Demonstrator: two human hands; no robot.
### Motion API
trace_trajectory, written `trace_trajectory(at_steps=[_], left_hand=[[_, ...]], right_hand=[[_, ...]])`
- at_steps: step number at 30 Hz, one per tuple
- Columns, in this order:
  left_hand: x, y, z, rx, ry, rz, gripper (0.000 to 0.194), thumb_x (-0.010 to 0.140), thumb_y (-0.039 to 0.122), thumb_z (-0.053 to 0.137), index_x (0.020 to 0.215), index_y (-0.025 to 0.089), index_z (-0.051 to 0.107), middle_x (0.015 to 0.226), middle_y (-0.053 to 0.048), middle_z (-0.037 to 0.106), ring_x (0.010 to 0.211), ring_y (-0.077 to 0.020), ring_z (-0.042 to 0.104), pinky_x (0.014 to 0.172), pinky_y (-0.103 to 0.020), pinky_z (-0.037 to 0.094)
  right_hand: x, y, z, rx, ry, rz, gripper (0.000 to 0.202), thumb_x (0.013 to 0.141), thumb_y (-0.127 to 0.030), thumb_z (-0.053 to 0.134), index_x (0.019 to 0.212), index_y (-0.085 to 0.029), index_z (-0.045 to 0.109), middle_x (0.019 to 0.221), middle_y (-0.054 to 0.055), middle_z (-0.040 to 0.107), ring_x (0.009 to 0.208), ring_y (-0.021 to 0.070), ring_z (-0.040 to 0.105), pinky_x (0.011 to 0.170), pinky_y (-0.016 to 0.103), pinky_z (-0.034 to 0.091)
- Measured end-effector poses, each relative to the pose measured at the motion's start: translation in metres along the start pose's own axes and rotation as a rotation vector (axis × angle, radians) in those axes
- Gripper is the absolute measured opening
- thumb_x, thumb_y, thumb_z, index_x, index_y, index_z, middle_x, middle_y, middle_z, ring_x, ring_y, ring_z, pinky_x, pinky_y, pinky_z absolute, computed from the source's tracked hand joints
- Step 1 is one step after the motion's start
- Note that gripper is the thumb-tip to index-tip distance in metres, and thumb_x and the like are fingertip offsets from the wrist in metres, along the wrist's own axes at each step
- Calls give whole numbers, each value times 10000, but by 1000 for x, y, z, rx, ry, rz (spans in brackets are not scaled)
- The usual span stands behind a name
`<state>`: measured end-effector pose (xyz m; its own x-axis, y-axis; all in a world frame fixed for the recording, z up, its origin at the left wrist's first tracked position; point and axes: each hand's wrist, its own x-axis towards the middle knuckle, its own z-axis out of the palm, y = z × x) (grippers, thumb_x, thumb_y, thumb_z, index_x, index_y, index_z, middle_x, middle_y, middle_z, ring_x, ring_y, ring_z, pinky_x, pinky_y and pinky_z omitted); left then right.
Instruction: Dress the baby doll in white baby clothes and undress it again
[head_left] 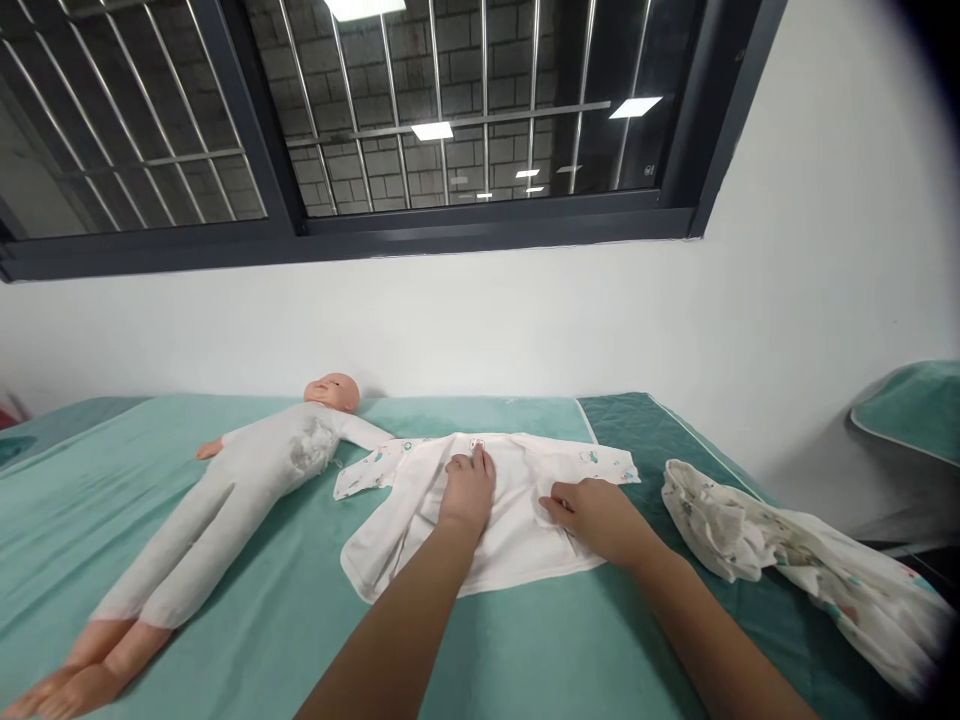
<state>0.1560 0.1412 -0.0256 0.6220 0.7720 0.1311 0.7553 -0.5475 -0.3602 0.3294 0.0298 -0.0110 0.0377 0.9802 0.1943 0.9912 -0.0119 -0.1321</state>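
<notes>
A white baby shirt (517, 560) with small printed motifs on its sleeves lies spread on the green bed cover, its front open. My left hand (471, 488) rests on the cloth just below the collar, fingers stretched toward the neck label. Toward the shirt's right side, my right hand (596, 515) has thumb and fingers closed on a fold of the white fabric. To the left lies a baby doll (262, 465) on its back, with a white cloth body and bare plastic head, hands and feet. One doll arm reaches close to the shirt's left sleeve.
Crumpled printed baby clothing (795, 550) lies at the right on a darker green cover (637, 425). Behind the bed stands a white wall (480, 320) below a dark-framed barred window (480, 235). A green padded piece (911, 410) juts in at the far right.
</notes>
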Motion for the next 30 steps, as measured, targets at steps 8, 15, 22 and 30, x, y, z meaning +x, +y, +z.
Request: trace_trajectory(at_steps=[8,15,22,30], left_hand=[[-1,-1,2,7,12,-4,591,889,20,348,1466,108,439,1529,-210,401,1119,-362,576,823,-501,484],[-1,-2,4,-26,39,-9,573,891,30,375,1453,106,455,1513,-223,419,1114,-355,577,821,-508,485],[-2,-5,6,-21,64,-4,539,903,64,379,1433,96,473,1521,-197,421,1106,-352,575,839,-500,469],[-12,-21,16,-168,181,-63,435,904,90,425,1315,135,560,1477,-140,498,1155,-317,560,931,-476,457]], right_hand=[[-5,2,0,258,-170,-27,461,924,-480,501,569,-187,522,560,28,618,608,159,596,565,260,259],[-7,0,-8,361,-89,-44,487,962,-484,447,569,-198,455,494,-15,535,508,130,510,543,274,271],[-8,-38,-1,508,133,-182,352,1007,-432,409,1205,-238,626,1235,46,669,1143,185,600,984,312,440],[-7,-48,29,322,-130,-311,721,982,-616,305,1542,-162,306,1624,109,212,1516,263,145,1238,499,138]])
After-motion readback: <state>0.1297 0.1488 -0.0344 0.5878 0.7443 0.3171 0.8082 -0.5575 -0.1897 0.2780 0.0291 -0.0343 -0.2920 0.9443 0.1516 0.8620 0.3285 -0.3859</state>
